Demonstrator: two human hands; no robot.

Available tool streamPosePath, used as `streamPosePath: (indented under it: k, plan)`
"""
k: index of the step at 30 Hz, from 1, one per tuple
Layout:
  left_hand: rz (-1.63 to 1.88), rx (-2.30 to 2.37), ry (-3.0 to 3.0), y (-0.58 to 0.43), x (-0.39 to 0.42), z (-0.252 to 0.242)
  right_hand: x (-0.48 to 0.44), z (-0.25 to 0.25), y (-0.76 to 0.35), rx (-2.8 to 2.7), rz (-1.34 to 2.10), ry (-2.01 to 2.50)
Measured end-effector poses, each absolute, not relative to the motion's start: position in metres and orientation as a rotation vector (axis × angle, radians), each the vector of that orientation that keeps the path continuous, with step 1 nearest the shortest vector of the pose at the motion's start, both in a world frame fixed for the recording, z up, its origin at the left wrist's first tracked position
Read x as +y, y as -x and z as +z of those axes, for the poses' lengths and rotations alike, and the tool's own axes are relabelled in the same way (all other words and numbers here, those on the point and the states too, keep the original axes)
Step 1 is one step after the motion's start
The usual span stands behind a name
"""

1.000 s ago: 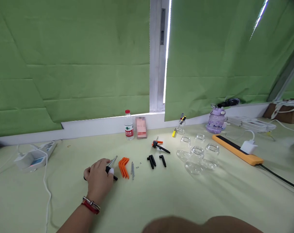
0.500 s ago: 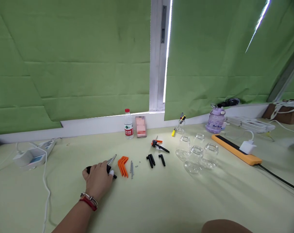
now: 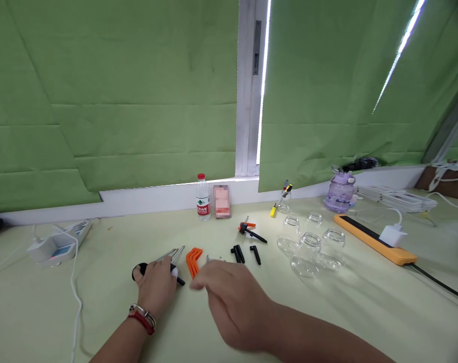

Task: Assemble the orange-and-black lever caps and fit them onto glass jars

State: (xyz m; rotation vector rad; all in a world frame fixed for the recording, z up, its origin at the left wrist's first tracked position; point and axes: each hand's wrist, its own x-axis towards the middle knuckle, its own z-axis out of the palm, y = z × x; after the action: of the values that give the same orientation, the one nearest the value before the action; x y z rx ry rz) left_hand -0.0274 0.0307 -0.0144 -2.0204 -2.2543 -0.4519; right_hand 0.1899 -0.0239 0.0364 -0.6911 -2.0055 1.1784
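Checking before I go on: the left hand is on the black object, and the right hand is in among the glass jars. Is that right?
Not quite. The head view shows the right hand near the bent orange pieces, well to the left of the glass jars. The left hand is on the black object.

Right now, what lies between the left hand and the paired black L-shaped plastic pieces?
Head view: slim metal prongs and a black rod end by the left hand, bent orange plastic pieces, then a metal tip; the right hand hides part.
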Motion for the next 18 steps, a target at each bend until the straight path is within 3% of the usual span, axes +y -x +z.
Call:
streamPosePath:
  k: [2,4,9,18]
  plan:
    - [-0.437,-2.260,2.007,0.027,0.031,-0.015,-0.002,0.034,-0.175,-2.125,0.818,0.908]
    - [-0.439,-2.257,1.990,0.026,0.032,-0.015,0.016,0.020,-0.162,-2.229,0.677,1.167]
    - [-0.529,-2.226,1.977,0.026,0.033,-0.017,0.048,-0.016,-0.141,-2.270,0.573,1.510]
    - [-1.034,-2.101,2.081,0.028,0.037,-0.022,0.058,-0.020,-0.121,-2.198,0.515,1.749]
